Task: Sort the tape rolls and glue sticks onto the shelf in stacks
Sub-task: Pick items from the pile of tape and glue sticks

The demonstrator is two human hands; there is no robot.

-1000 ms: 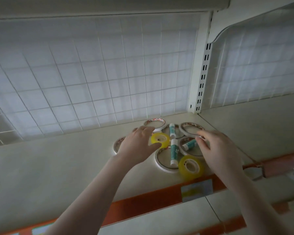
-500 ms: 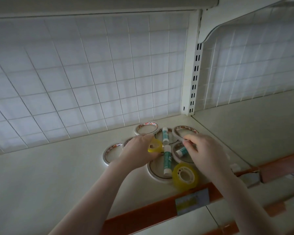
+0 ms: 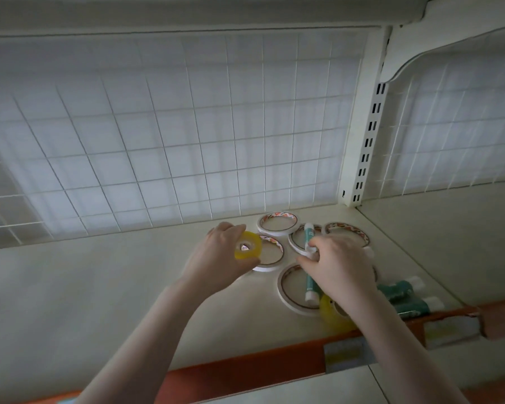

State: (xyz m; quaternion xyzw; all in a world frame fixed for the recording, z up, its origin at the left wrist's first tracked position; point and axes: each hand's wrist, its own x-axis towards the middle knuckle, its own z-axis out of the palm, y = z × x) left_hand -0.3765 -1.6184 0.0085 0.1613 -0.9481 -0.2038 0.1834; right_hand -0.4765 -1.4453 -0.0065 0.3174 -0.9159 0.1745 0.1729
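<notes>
Dim cream shelf point(image 3: 85, 287), smooth, matte; white wire grid point(image 3: 158, 141) behind, slotted upright point(image 3: 368, 135) at right, orange front rail point(image 3: 245, 371) with grey label holder point(image 3: 350, 352). Flat white tape rings point(image 3: 277, 224) scattered at back right, thin, round, printed inner rims. Left hand point(image 3: 216, 258) pinches small yellow roll point(image 3: 247, 249), glossy, translucent, raised above rings. Right hand point(image 3: 338, 269) curled over ring cluster, fingertips at glue stick point(image 3: 309, 233); grip on it unclear. Second stick point(image 3: 310, 290) lies inside nearest ring. Another yellow roll point(image 3: 331, 314) half hidden under right wrist. Teal sticks point(image 3: 403, 290) lie by rail, right.
</notes>
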